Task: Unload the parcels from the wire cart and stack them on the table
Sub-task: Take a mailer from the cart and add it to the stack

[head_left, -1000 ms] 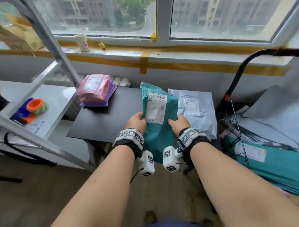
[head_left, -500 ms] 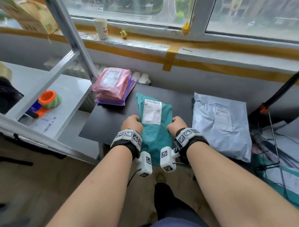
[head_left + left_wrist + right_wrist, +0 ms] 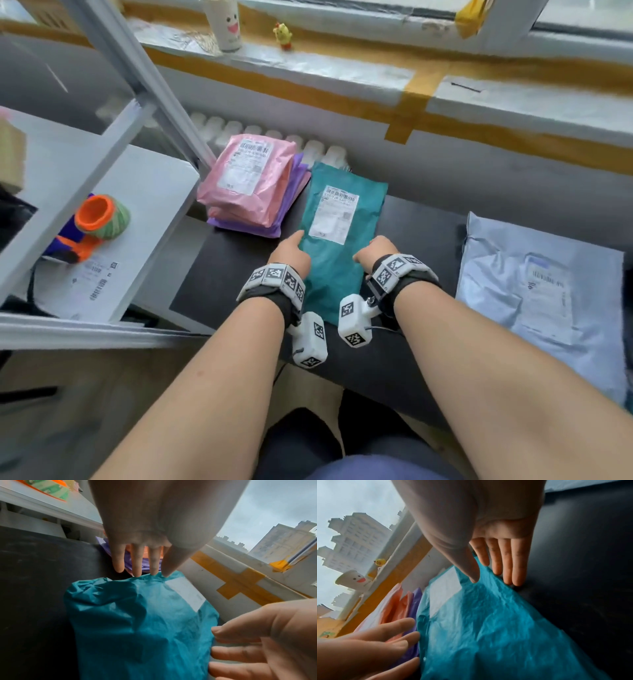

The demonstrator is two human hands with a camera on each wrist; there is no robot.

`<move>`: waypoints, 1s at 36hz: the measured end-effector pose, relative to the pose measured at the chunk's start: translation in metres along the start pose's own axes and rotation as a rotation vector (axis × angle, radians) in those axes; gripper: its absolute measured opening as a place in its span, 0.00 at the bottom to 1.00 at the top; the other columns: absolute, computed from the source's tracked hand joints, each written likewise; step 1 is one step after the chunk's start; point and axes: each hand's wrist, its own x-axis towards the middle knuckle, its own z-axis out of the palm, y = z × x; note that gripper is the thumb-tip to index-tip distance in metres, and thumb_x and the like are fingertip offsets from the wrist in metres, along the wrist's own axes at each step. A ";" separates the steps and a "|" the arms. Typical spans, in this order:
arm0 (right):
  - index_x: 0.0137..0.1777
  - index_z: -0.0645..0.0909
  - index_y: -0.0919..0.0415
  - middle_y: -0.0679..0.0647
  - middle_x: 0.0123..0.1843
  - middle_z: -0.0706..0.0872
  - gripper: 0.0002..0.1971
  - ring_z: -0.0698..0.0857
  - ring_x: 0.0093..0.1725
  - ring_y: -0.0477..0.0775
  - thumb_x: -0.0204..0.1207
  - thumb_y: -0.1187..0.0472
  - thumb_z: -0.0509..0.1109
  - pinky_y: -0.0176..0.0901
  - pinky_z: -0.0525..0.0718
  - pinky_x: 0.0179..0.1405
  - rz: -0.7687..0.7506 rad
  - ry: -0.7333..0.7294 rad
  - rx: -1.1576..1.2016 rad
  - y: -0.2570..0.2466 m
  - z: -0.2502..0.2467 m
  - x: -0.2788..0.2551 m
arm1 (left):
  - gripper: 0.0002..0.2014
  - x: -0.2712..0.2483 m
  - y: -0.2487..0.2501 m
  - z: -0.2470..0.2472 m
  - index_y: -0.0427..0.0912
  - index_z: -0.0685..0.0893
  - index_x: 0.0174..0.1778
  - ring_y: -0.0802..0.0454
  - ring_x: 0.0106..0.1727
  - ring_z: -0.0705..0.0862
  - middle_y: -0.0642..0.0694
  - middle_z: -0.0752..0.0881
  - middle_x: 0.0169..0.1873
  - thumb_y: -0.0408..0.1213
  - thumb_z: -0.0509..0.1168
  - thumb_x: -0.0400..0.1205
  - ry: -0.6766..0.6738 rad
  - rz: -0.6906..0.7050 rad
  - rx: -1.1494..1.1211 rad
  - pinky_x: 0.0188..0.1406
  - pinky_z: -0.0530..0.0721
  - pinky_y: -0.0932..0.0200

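Note:
A teal parcel (image 3: 363, 205) with a white label lies flat on the black table (image 3: 233, 274), close to a stack of pink parcels (image 3: 246, 181) on purple ones (image 3: 291, 192). My left hand (image 3: 291, 251) is at its left edge, and its straight fingers (image 3: 137, 568) touch the crumpled plastic (image 3: 137, 622). My right hand (image 3: 375, 248) is at the right edge with straight fingers (image 3: 506, 568) and the thumb resting on the parcel (image 3: 488, 622). A grey parcel (image 3: 537, 291) lies on the table's right side. The wire cart is out of view.
A white shelf with a slanted metal frame (image 3: 102, 192) stands close on the left and holds an orange and green object (image 3: 99, 219). Behind the table runs a taped windowsill with a paper cup (image 3: 224, 24) and a small yellow toy (image 3: 282, 34).
The teal parcel went from held upright to lying flat on the table beside the pink stack. Both hands loosened from a grip to straight fingers. My view tilted down and the cart left it.

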 end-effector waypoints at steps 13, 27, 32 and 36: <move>0.57 0.75 0.61 0.58 0.47 0.77 0.11 0.86 0.52 0.67 0.75 0.67 0.66 0.61 0.86 0.55 0.029 -0.030 0.031 -0.025 0.028 0.004 | 0.26 0.020 -0.033 -0.016 0.50 0.72 0.77 0.42 0.71 0.77 0.45 0.74 0.75 0.31 0.56 0.81 -0.037 -0.044 0.130 0.71 0.73 0.53; 0.55 0.82 0.65 0.57 0.52 0.83 0.09 0.85 0.53 0.62 0.79 0.64 0.64 0.44 0.81 0.51 0.006 0.114 -0.060 -0.009 0.001 -0.035 | 0.19 0.003 0.001 -0.028 0.46 0.77 0.73 0.44 0.67 0.80 0.43 0.80 0.69 0.36 0.57 0.84 -0.135 0.179 0.337 0.66 0.76 0.56; 0.62 0.83 0.66 0.60 0.62 0.85 0.14 0.84 0.61 0.62 0.80 0.62 0.64 0.43 0.80 0.55 0.069 0.231 0.003 0.026 -0.023 -0.058 | 0.19 -0.013 0.025 -0.008 0.47 0.76 0.73 0.44 0.66 0.80 0.45 0.80 0.69 0.38 0.58 0.84 -0.210 0.324 0.401 0.67 0.77 0.54; 0.68 0.81 0.64 0.62 0.66 0.83 0.18 0.81 0.67 0.62 0.80 0.61 0.65 0.44 0.78 0.62 0.128 0.335 0.113 0.069 -0.039 -0.085 | 0.19 -0.033 0.042 0.020 0.45 0.77 0.72 0.43 0.67 0.80 0.44 0.80 0.69 0.37 0.57 0.84 -0.291 0.464 0.475 0.67 0.77 0.51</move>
